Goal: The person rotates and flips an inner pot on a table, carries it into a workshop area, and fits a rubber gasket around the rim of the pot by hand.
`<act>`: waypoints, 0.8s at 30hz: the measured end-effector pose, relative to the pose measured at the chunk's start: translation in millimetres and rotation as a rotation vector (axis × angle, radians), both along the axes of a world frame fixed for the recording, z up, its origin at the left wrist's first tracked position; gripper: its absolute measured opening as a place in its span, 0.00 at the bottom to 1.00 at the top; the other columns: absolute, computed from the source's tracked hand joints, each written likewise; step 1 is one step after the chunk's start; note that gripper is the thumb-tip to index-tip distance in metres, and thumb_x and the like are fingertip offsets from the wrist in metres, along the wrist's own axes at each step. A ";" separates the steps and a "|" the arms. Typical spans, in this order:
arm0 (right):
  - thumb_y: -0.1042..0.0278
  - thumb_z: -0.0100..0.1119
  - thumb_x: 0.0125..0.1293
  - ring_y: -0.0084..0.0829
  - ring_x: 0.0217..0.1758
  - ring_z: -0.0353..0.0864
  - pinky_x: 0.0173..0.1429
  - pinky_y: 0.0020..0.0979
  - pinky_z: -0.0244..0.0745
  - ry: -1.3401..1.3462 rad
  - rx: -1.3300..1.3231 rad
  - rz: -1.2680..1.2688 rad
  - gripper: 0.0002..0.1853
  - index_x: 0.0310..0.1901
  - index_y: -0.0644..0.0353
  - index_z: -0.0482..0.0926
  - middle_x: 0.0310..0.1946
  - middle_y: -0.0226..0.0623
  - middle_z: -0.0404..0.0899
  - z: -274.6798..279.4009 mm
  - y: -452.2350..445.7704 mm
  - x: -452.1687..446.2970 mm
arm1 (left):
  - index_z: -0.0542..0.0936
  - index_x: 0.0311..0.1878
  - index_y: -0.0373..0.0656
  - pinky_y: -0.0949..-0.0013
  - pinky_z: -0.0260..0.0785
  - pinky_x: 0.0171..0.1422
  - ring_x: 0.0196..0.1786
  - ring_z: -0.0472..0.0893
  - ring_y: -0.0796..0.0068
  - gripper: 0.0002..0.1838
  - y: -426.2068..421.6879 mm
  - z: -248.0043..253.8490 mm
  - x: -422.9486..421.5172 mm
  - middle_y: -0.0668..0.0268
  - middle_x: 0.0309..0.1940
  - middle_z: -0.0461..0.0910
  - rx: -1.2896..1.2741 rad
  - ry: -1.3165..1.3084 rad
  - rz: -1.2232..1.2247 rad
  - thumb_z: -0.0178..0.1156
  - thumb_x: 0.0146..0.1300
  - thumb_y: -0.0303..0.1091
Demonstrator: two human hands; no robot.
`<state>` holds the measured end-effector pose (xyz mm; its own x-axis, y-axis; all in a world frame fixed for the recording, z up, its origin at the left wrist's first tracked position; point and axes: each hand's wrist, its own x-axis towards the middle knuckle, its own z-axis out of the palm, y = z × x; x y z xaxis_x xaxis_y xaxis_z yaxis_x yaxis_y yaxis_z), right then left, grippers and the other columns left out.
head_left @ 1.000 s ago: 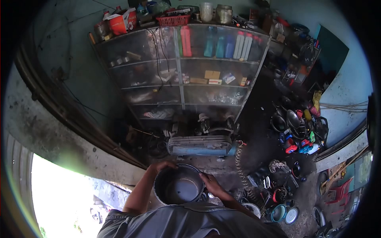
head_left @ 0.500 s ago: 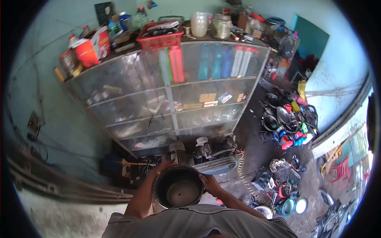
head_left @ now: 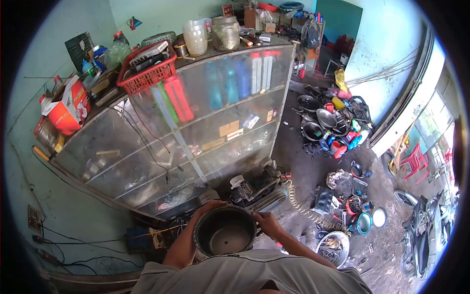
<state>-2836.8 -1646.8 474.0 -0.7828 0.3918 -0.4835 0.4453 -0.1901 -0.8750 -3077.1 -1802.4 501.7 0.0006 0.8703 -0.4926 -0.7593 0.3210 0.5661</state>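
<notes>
A glazed cabinet (head_left: 182, 139) is standing in front of a pale green wall (head_left: 156, 14). On its top, a red basket (head_left: 152, 76), a translucent jar (head_left: 195, 39) and a glass jar (head_left: 225, 34) are sitting in a row, while an orange-and-white box (head_left: 71, 108) is resting near the left end. Behind its panes, 2 pale bottles (head_left: 267, 73) are standing side by side. A coiled hose (head_left: 298, 210) is running over the dark floor (head_left: 313, 166). A heap of pans and bottles (head_left: 327, 118) is lying farther off, and at right a red chair (head_left: 415, 161) is standing beyond a motorcycle (head_left: 423, 237).
</notes>
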 end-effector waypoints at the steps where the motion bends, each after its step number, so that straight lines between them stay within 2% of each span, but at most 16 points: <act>1: 0.49 0.53 0.84 0.33 0.40 0.89 0.35 0.38 0.87 0.000 -0.002 0.002 0.26 0.57 0.68 0.86 0.42 0.39 0.89 0.5 5.5 4.8 | 0.85 0.62 0.39 0.61 0.76 0.68 0.55 0.87 0.66 0.22 7.1 -1.0 -2.3 0.59 0.53 0.89 0.001 -0.009 -0.014 0.56 0.78 0.46; 4: 0.54 0.59 0.82 0.30 0.39 0.89 0.38 0.34 0.85 0.012 -0.033 -0.076 0.21 0.59 0.65 0.86 0.42 0.36 0.89 8.0 15.9 12.7 | 0.85 0.62 0.39 0.61 0.76 0.68 0.55 0.87 0.66 0.22 3.6 -5.0 -8.9 0.60 0.53 0.89 -0.001 -0.034 0.023 0.57 0.78 0.45; 5: 0.54 0.59 0.82 0.30 0.39 0.89 0.38 0.34 0.85 0.009 -0.040 -0.031 0.21 0.59 0.65 0.86 0.42 0.36 0.89 5.7 17.3 16.2 | 0.85 0.62 0.39 0.61 0.76 0.68 0.55 0.87 0.66 0.22 -4.9 -7.6 -9.9 0.60 0.53 0.89 -0.003 -0.044 0.052 0.57 0.78 0.45; 8: 0.57 0.60 0.80 0.27 0.40 0.88 0.39 0.31 0.84 0.018 0.099 -0.068 0.19 0.61 0.64 0.86 0.41 0.34 0.89 3.5 18.9 26.9 | 0.85 0.62 0.39 0.62 0.76 0.68 0.55 0.87 0.66 0.22 -23.5 -13.1 -11.2 0.60 0.53 0.89 -0.003 -0.071 0.110 0.57 0.78 0.45; 12: 0.61 0.60 0.79 0.33 0.41 0.89 0.43 0.34 0.85 0.129 0.253 -0.048 0.18 0.62 0.62 0.85 0.47 0.39 0.90 22.0 6.0 28.6 | 0.85 0.62 0.39 0.62 0.76 0.68 0.56 0.87 0.66 0.21 -34.8 -23.6 -7.4 0.60 0.53 0.89 0.004 -0.108 0.125 0.57 0.78 0.45; 14: 0.66 0.61 0.77 0.42 0.56 0.90 0.53 0.39 0.86 0.267 0.622 0.066 0.19 0.64 0.64 0.83 0.61 0.49 0.85 42.6 1.6 28.3 | 0.85 0.61 0.39 0.62 0.76 0.68 0.56 0.87 0.66 0.21 -40.4 -31.0 -3.1 0.60 0.53 0.89 0.001 -0.129 0.121 0.58 0.78 0.45; 15: 0.66 0.61 0.77 0.42 0.56 0.90 0.53 0.39 0.86 0.266 0.616 0.078 0.19 0.64 0.64 0.83 0.61 0.49 0.85 39.0 1.2 34.0 | 0.85 0.61 0.39 0.62 0.76 0.68 0.56 0.87 0.66 0.21 -42.5 -34.8 1.0 0.60 0.53 0.89 0.002 -0.143 0.117 0.58 0.78 0.45; 17: 0.71 0.60 0.75 0.52 0.68 0.84 0.67 0.45 0.82 0.425 0.805 0.198 0.20 0.66 0.61 0.82 0.70 0.51 0.79 27.5 2.7 46.8 | 0.85 0.61 0.39 0.62 0.76 0.68 0.56 0.87 0.66 0.21 -42.8 -41.5 5.4 0.60 0.53 0.89 0.010 -0.161 0.104 0.58 0.78 0.44; 18: 0.71 0.60 0.75 0.52 0.68 0.84 0.67 0.45 0.82 0.428 0.804 0.206 0.20 0.66 0.61 0.82 0.70 0.51 0.79 27.1 2.2 52.0 | 0.85 0.61 0.39 0.62 0.76 0.68 0.56 0.87 0.66 0.21 -43.0 -44.9 8.2 0.60 0.53 0.89 0.015 -0.170 0.096 0.58 0.78 0.44; 20: 0.74 0.62 0.73 0.54 0.73 0.78 0.75 0.47 0.75 0.513 0.891 0.248 0.20 0.65 0.61 0.83 0.69 0.49 0.80 29.7 3.5 62.6 | 0.85 0.61 0.39 0.62 0.76 0.68 0.56 0.87 0.67 0.21 -40.2 -51.3 13.2 0.60 0.53 0.89 0.030 -0.187 0.078 0.58 0.77 0.44; 24: 0.75 0.65 0.69 0.52 0.75 0.77 0.77 0.47 0.73 0.549 0.875 0.331 0.20 0.63 0.61 0.84 0.68 0.48 0.81 41.7 11.8 86.9 | 0.85 0.61 0.39 0.63 0.76 0.68 0.56 0.87 0.67 0.20 -34.2 -64.9 20.7 0.60 0.53 0.89 0.059 -0.217 0.034 0.59 0.77 0.44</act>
